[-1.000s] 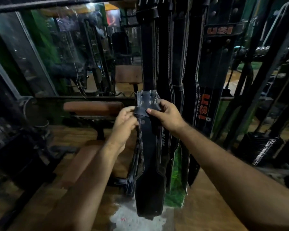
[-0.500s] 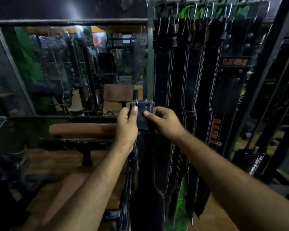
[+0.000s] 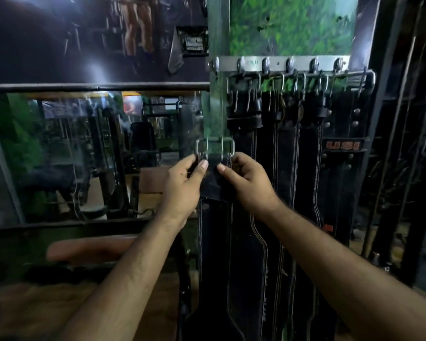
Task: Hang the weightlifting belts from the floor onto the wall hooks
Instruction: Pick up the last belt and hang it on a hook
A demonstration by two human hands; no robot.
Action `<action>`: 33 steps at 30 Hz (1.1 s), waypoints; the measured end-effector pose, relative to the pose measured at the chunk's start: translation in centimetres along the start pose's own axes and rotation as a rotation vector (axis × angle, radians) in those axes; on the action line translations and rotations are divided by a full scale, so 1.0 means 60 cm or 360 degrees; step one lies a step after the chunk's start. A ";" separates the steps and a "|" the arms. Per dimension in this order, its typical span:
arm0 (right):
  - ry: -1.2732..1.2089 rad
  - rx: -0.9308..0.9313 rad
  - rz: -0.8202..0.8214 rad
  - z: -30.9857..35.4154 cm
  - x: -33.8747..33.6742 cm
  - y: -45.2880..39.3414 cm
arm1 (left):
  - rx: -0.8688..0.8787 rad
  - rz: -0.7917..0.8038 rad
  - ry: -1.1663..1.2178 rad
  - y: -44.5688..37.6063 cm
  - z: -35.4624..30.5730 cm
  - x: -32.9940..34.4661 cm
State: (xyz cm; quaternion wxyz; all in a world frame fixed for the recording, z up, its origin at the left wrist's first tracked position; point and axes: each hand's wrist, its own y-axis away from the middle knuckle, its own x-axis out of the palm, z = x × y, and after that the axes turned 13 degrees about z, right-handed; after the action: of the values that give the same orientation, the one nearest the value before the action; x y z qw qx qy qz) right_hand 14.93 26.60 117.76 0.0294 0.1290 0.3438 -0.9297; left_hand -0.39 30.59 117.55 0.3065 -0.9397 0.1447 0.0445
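Between the fingers [image 3: 203,166] sits a black belt [image 3: 213,232] with pale stitching lines and a silver buckle [image 3: 215,146]. Right of them hang black belts [image 3: 288,168], one lettered red [image 3: 342,145], under a grey hook rail [image 3: 278,63] on green foliage-patterned wall [image 3: 290,23].

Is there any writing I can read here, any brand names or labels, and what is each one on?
"USI": red letters on a hanging black belt, at the right of the hook rail.
Green scribble on the hook rail: too faint.
Wall plate: too blurred.
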 end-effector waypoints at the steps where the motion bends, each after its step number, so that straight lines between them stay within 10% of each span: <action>1: 0.0016 -0.0004 -0.0002 0.010 -0.005 -0.018 | 0.0047 -0.0052 -0.0021 -0.019 -0.010 -0.001; 16: 0.0370 0.0166 -0.0614 0.103 -0.084 -0.277 | 0.0221 -0.0341 -0.0378 -0.271 -0.169 -0.016; 24: 0.0979 0.0523 -0.0543 0.084 -0.074 -0.274 | -0.0177 -0.0249 -0.0071 -0.299 -0.108 -0.016; 33: 0.0657 0.0255 -0.0487 0.018 -0.034 -0.162 | -0.0134 -0.0043 0.0526 -0.208 -0.057 0.005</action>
State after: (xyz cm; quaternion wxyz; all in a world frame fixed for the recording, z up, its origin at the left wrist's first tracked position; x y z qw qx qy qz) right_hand 15.28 33.25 125.23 -0.1926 0.2642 0.2834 -0.9015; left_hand 3.59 38.12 127.31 0.2394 -0.9482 0.1785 -0.1086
